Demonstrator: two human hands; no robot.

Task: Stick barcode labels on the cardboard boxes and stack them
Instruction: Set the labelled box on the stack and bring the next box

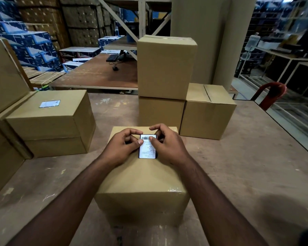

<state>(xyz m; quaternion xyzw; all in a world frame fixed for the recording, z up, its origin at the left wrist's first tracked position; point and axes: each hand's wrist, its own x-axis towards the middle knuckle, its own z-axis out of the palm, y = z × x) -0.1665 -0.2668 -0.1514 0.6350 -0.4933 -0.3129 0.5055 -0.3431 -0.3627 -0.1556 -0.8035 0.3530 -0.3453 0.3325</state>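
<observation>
The barcode label [147, 147] lies on top of the nearest cardboard box [142, 176], toward that box's far edge, white with a dark border that may be backing sheet. It looks thin, light and floppy, likely to curl or stick to itself, so it is best taken by its edges or a corner and smoothed flat from one side. Both hands are on it: the left hand [124, 148] pinches its left edge with thumb and curled fingers, and the right hand [167, 146] pinches its upper right part, thumb on the printed face. Whether the label is already stuck down or is being peeled from its backing cannot be told, since the fingers cover its corners. The box seems stiff, its weight unknown; flat palms on opposite sides would suit lifting. It stands on the bench [256, 157]. Left of it sits a labelled box [50, 118]; beyond it a stack of two boxes [164, 82] with another box [208, 112] beside. The print is too small to read.
</observation>
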